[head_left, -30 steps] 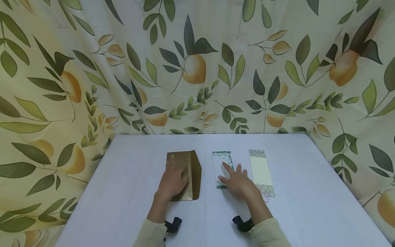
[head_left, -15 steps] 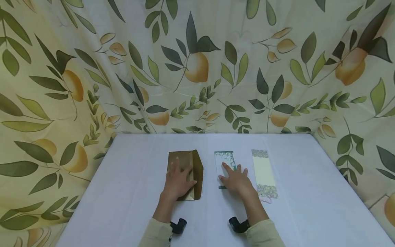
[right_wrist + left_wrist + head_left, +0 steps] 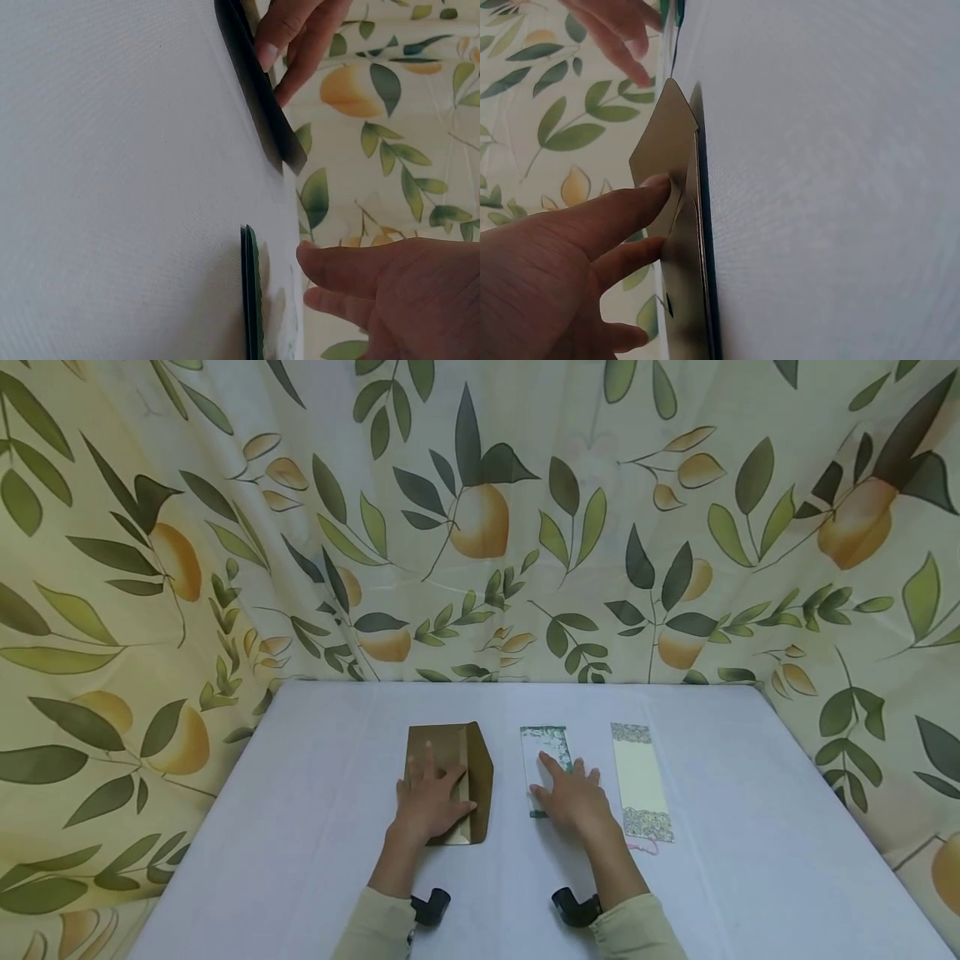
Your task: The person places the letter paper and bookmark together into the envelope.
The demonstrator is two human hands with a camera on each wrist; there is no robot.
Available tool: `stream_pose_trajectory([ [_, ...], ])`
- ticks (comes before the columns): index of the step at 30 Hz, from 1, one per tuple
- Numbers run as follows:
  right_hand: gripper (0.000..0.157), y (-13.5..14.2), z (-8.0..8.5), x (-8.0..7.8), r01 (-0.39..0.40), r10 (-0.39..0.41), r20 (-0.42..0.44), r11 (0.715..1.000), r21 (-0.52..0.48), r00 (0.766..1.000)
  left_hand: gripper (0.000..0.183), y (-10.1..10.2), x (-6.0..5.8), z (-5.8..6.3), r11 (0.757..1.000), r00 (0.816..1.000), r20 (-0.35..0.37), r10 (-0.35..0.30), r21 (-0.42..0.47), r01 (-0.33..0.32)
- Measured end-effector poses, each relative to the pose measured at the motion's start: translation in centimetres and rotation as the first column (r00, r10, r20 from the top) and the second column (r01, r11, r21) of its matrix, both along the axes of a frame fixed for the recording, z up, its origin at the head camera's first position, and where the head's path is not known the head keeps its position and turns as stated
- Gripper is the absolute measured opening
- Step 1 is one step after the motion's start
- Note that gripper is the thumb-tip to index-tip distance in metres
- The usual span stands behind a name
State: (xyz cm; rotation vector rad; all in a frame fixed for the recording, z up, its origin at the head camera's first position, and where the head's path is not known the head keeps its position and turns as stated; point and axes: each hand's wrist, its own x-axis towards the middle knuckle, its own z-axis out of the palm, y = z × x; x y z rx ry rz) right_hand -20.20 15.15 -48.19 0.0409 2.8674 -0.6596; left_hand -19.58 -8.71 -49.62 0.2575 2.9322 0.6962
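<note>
A brown-gold envelope (image 3: 442,737) lies on the table with its pointed flap (image 3: 480,768) unfolded to the right. Over it my left hand (image 3: 429,802) is spread, the thumb towards the flap. The left wrist view puts that hand's thumb (image 3: 657,181) and a fingertip right at the envelope's opening, where the flap folds out. A white card with a green leafy pattern (image 3: 553,740) lies to the envelope's right. My right hand (image 3: 577,802) reaches over the card with fingers loosely spread; in the right wrist view its fingertips are apart from the card's edge (image 3: 253,292).
A cream bookmark with patterned ends (image 3: 641,777) lies right of the card, a pink cord (image 3: 642,847) at its lower end. White cloth (image 3: 750,877) covers the table. A leaf-and-fruit curtain (image 3: 480,610) hangs behind the far edge.
My left hand has shifted right on the envelope, its fingers spreading and the thumb coming over the flap side. My right hand stays nearly still above the card.
</note>
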Motion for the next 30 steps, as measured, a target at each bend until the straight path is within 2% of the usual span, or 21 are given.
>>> stream_pose_trajectory([
  [7, 0.074, -0.1, -0.3, -0.4, 0.015, -0.011, -0.098, 0.999, 0.047, 0.995, 0.071, 0.0, 0.0, 0.0, 0.999, 1.0, -0.002, 0.007, 0.043, -0.007],
  [11, 0.078, -0.5, -0.6, -0.5, 0.064, -0.059, -0.138, 0.997, 0.033, 0.989, 0.076, -0.1, 0.1, 0.1, 0.997, 1.0, 0.004, 0.018, 0.069, -0.018],
  [16, 0.087, -0.5, -0.7, -0.4, 0.155, -0.162, -0.112, 0.986, -0.064, 0.98, 0.082, -0.2, 0.2, 0.2, 0.996, 1.0, 0.004, 0.027, 0.083, -0.028],
  [23, 0.094, 0.4, -0.6, -0.3, 0.171, -0.177, -0.04, 0.977, -0.131, 0.983, 0.085, -0.3, 0.0, 0.1, 0.996, 0.999, -0.002, 0.034, 0.077, -0.034],
  [27, 0.092, 0.8, -0.8, -0.6, 0.161, -0.169, -0.026, 0.965, -0.208, 0.985, 0.085, -0.4, -0.1, 0.1, 0.997, 0.999, -0.001, 0.035, 0.065, -0.035],
  [30, 0.077, 1.0, -1.0, -1.1, 0.122, -0.14, -0.059, 0.963, -0.241, 0.988, 0.084, -0.4, -0.2, 0.1, 0.998, 0.999, -0.005, 0.032, 0.058, -0.031],
])
